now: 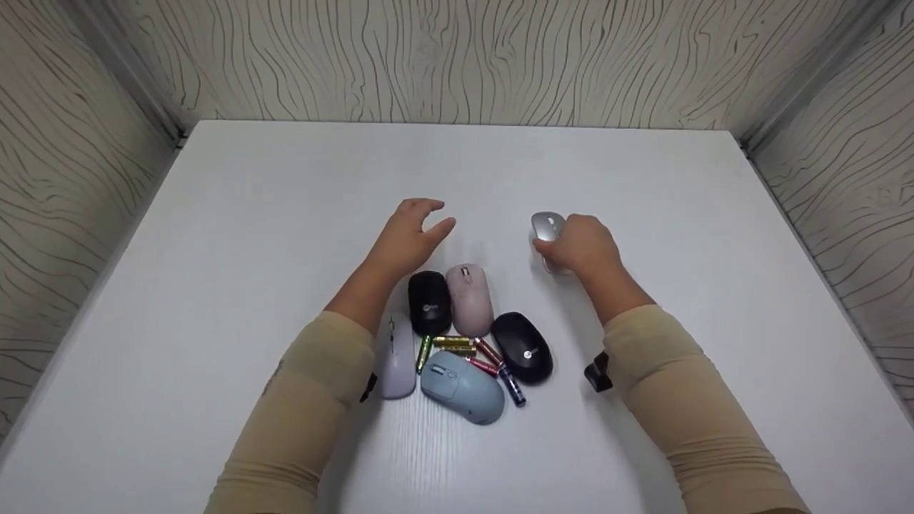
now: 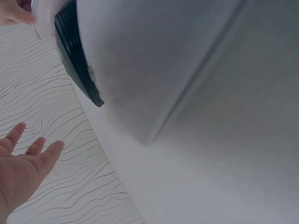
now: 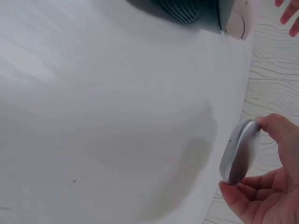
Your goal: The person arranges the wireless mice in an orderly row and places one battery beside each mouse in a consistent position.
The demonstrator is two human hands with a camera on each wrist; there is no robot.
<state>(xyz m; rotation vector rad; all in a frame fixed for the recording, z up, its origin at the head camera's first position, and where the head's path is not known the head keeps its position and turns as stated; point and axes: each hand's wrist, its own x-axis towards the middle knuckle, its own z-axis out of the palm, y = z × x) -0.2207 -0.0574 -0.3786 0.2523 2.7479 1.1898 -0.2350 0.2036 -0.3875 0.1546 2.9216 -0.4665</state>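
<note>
My right hand [image 1: 585, 246] grips a silver computer mouse [image 1: 548, 225] by its sides, right of the group of mice. In the right wrist view, thumb and fingers pinch the silver mouse [image 3: 240, 151] just above the table or near it; contact is hard to tell. My left hand [image 1: 410, 239] hovers with fingers spread and holds nothing. Nearest to it are a black mouse [image 1: 429, 303] and a pale pink mouse [image 1: 470, 300]. The left wrist view shows the same hand [image 2: 25, 175] with parted fingers, and a large blurred lavender mouse [image 2: 140, 56] close to the camera.
Another black mouse [image 1: 521, 348], a light blue mouse [image 1: 464, 389] and a lavender mouse [image 1: 398, 360] complete a loose ring. Inside it lie a green battery [image 1: 424, 353], gold batteries [image 1: 453, 341], red batteries [image 1: 488, 350] and a dark blue battery [image 1: 513, 387]. Patterned walls [image 1: 428, 64] border the white table [image 1: 285, 171].
</note>
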